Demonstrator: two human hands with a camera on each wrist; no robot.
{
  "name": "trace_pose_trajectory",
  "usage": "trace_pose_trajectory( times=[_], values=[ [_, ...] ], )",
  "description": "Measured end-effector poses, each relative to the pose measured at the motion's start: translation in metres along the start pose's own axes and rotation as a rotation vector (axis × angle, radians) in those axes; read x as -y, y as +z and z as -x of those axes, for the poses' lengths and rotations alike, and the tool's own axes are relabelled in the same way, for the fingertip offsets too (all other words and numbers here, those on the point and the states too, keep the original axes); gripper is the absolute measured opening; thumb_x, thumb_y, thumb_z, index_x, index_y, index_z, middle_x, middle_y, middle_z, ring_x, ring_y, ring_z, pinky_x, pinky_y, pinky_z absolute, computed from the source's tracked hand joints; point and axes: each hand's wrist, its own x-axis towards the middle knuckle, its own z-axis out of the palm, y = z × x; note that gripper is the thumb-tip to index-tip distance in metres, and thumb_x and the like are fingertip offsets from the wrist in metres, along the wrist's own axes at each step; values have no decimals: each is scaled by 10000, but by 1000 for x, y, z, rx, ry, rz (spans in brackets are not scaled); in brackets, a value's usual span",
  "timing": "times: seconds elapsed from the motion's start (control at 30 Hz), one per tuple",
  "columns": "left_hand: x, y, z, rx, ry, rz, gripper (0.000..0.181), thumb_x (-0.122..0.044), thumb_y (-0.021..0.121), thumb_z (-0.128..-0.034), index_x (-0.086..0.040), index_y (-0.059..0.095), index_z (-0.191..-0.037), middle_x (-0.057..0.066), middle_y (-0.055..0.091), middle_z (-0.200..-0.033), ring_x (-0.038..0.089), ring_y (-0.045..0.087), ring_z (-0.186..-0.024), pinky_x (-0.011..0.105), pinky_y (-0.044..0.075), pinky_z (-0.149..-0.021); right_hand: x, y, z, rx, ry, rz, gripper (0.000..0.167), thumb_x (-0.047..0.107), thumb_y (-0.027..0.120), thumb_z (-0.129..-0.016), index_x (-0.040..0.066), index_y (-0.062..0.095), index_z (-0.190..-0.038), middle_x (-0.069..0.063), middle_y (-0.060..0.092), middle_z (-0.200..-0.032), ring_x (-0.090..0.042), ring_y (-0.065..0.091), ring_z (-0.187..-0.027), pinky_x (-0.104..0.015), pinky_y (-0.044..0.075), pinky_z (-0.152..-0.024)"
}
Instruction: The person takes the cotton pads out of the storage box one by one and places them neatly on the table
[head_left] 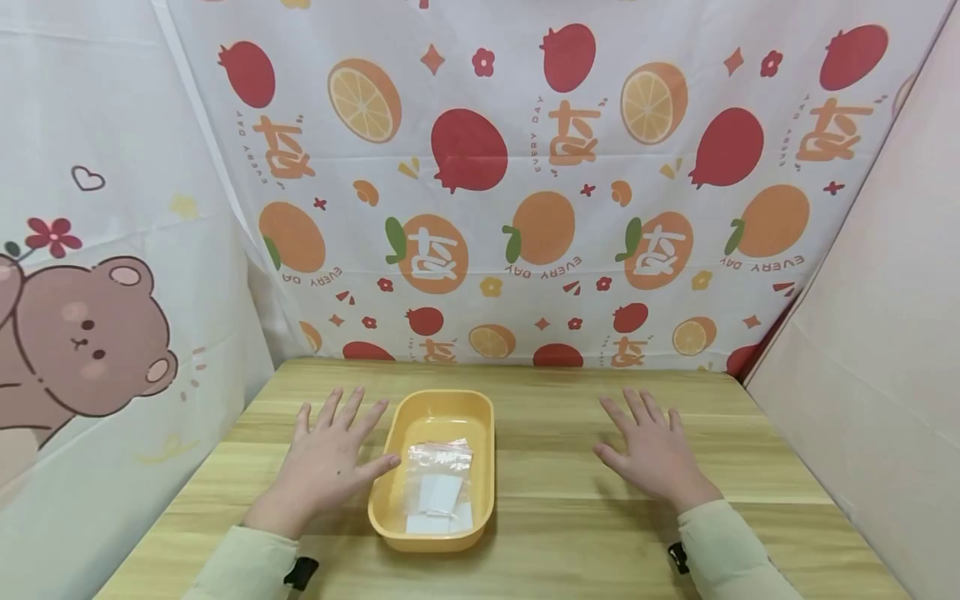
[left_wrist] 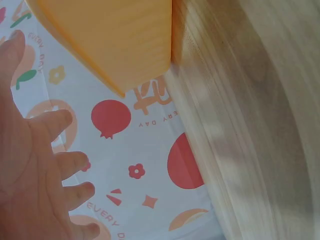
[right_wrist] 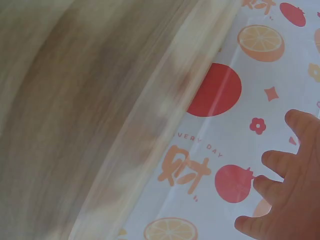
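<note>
Sleeves [head_left: 251,562]: pale, padded; enter at the near edge of the head view, with dark wrist straps [head_left: 302,573] just below the cuffs.
Left hand [head_left: 326,467]: spreads beside the yellow tray [head_left: 442,408], on its left; overlaps the rim with the thumb in the head view, but appears apart from the outer wall in the left wrist view.
Left grip: released; holds nothing.
Right hand [head_left: 656,457]: spreads to the right of the tray, well apart from it, with fingers pointing away.
Right grip: released; holds nothing.
White pieces [head_left: 440,493]: flat; lie toward the near end of the tray, at least partly under clear plastic. Cannot tell whether all are bagged.
Plastic bag [head_left: 438,458]: clear, with a reddish strip at the far end; lies inside the tray. Cannot tell whether single or several.
Tray: sits upright on the wood-grained table [head_left: 555,467], between both hands, nearer the left.
Tray setup: judged complete; set within reach, with contents inside.
Bag handling: judged as remaining, probably not yet begun; grasped by neither hand. Cannot confirm from this moment alone.
Fruit-print cloth [head_left: 510,312]: hangs beyond the far edge of the table.
</note>
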Motion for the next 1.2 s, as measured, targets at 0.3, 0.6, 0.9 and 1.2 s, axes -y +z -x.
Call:
trace_pose_trajectory(
  times=[0.3, 0.6, 0.9, 1.2],
  values=[
    [2, -2, 3, 10, -10, 15, 932, -827, 370, -895, -191, 382, -1577, 210, 227, -1633, 514, 154, -1469, 777, 60, -1075, 9, -4, -3, -14, -41, -12, 803, 720, 457, -952, 240, 359, -1588, -166, 243, -1641, -435, 191, -1488, -745, 133, -1098],
    [1, -2, 0, 16, 5, 62, 910, -794, 398, -916, -146, 413, -1555, 214, 300, -1606, 497, 245, -1447, 736, 187, -1088, 19, -7, -10, -12, -83, -60, 788, 705, 462, -960, 295, 289, -1611, -140, 232, -1650, -410, 183, -1499, -716, 148, -1118],
    [-4, 3, -1, 39, -9, 218, 797, -618, 537, -975, -73, 408, -1541, 235, 353, -1571, 487, 388, -1376, 675, 337, -1055, 32, -7, -13, -7, -109, -106, 767, 625, 547, -968, 294, 291, -1611, -120, 254, -1646, -393, 225, -1492, -698, 179, -1123],
    [-8, 9, -9, 187, -155, 462, 763, -543, 591, -982, -87, 377, -1556, 215, 481, -1486, 383, 592, -1201, 596, 486, -950, 49, -9, -17, 20, -144, -158, 790, 730, 420, -959, 319, 265, -1615, -99, 242, -1652, -372, 199, -1504, -670, 180, -1139]
  ],
)
